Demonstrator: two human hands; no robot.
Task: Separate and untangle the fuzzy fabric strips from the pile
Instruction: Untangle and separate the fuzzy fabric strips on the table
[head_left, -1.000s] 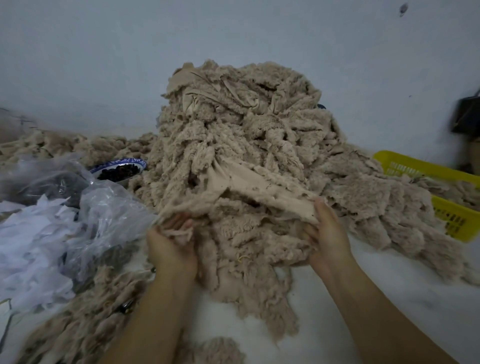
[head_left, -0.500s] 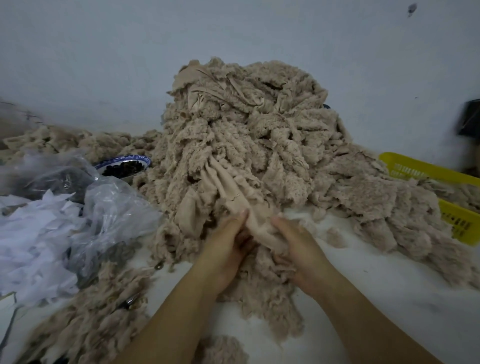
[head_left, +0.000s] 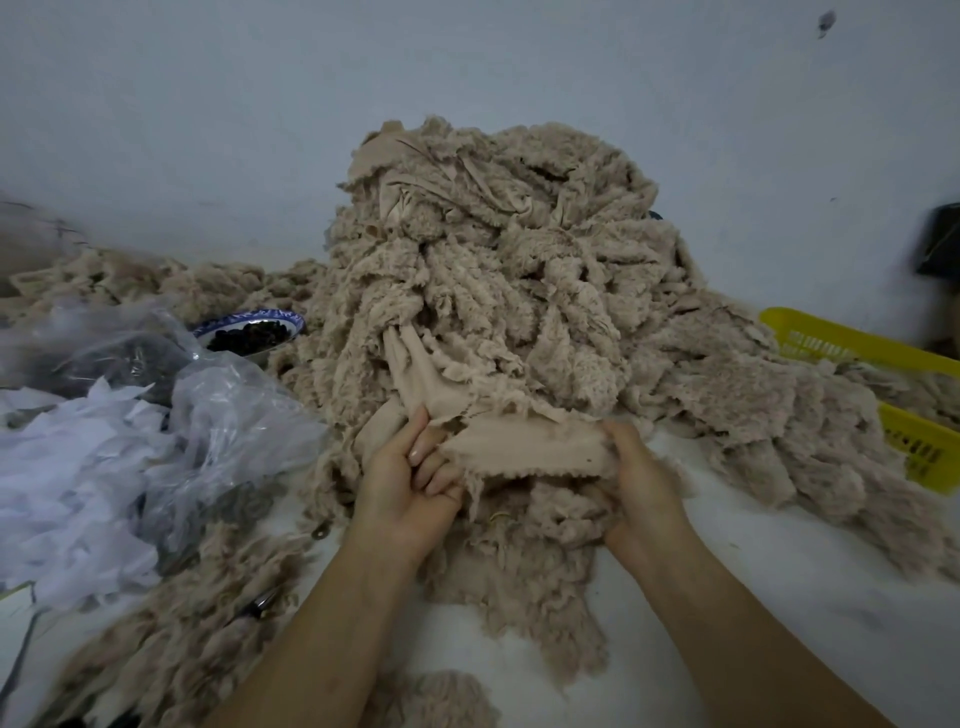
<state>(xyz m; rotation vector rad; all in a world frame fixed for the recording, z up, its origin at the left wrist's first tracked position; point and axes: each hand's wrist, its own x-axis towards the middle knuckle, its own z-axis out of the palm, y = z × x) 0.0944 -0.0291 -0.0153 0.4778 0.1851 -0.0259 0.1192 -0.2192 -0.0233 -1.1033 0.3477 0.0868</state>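
While both forearms reach in from the lower edge over a white table (head_left: 779, 597), loose fuzzy scraps (head_left: 171, 639) lie nearest on the left. A small metal item (head_left: 264, 603) among them is too blurred to name.

Just beyond, the left hand (head_left: 410, 478) curls fingers and thumb round one end of a beige fabric strip (head_left: 524, 447), and the right hand (head_left: 636, 483) clasps the other end. The strip is stretched flat between them, smooth backing up, probably so it can be told apart from its neighbours and drawn free. It lies at the foot of the pile (head_left: 493, 291). Its upper left part seems to run up into the heap, so it does not look free yet. The right fingertips are buried in fuzz and cannot be seen.

To the left sit a crumpled clear plastic bag (head_left: 234, 415) and white scraps (head_left: 67, 467). Behind them a blue-rimmed bowl (head_left: 291, 321) holds something dark and unidentifiable.

At far right a yellow basket (head_left: 852, 345), cut off by the frame, holds more fuzzy pieces, perhaps sorted ones. A dark blurred object (head_left: 940, 244) sits by the plain wall (head_left: 467, 78).
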